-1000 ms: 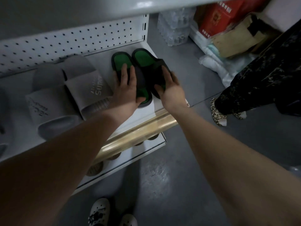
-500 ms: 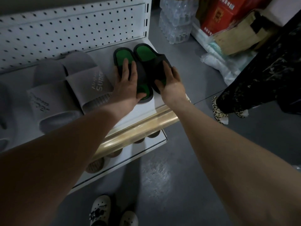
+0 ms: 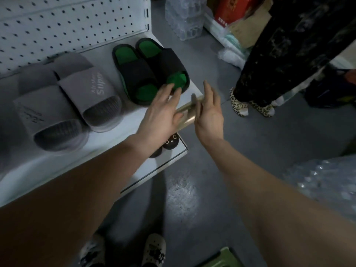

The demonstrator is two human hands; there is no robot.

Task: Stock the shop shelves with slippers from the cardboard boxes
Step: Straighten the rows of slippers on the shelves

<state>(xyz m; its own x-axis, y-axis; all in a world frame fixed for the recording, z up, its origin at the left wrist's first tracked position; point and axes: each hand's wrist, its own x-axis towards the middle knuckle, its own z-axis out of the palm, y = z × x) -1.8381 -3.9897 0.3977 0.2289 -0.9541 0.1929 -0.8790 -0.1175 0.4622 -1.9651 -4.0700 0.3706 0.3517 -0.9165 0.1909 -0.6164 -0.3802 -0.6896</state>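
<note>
Green-soled slippers (image 3: 146, 74) just beyond left grip (image 3: 159, 114) (fingers loose); right grip (image 3: 209, 112) apart

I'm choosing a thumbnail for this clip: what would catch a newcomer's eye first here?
The black slippers with bright green insoles stand out most, side by side at the right end of the white shelf. Just in front of them the left hand and right hand are open, holding nothing. A grey pair lies to their left on the same shelf.
</note>
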